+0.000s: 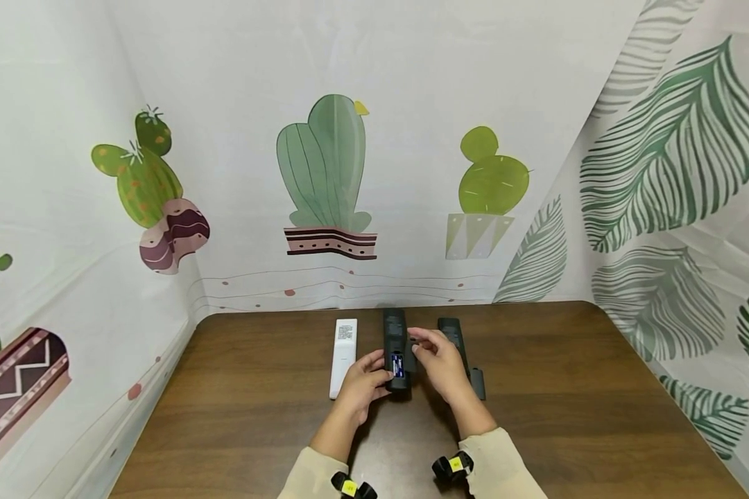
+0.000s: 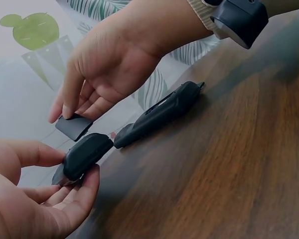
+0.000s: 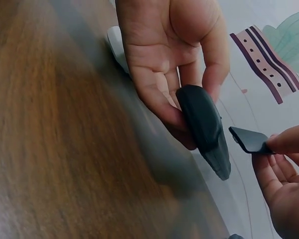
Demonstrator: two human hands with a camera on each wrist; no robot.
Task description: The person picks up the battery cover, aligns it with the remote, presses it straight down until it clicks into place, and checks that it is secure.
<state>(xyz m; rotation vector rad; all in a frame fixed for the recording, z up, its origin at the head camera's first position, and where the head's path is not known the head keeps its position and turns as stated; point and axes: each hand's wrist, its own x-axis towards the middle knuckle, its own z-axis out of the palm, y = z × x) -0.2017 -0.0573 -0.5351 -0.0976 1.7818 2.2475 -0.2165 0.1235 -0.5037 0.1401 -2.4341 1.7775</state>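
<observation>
In the head view my left hand point(image 1: 360, 385) grips the lower end of a black remote control point(image 1: 394, 329), its back turned up. Blue batteries point(image 1: 398, 366) show in its uncovered battery compartment. My right hand point(image 1: 442, 362) pinches a small dark battery cover point(image 1: 411, 357) just to the right of that compartment. From the left wrist, the cover point(image 2: 74, 126) appears held apart from the remote point(image 2: 85, 155), between thumb and fingers. The right wrist view shows the remote point(image 3: 202, 127) raised above the table, with left-hand fingers along its sides.
A white remote control point(image 1: 344, 355) lies left of the hands, a printed code on its upper part. Right of them lies another black remote point(image 1: 452, 333), with a dark cover piece point(image 1: 477, 384) beside its lower end. The brown wooden table point(image 1: 243, 402) meets a patterned cloth backdrop point(image 1: 412, 173).
</observation>
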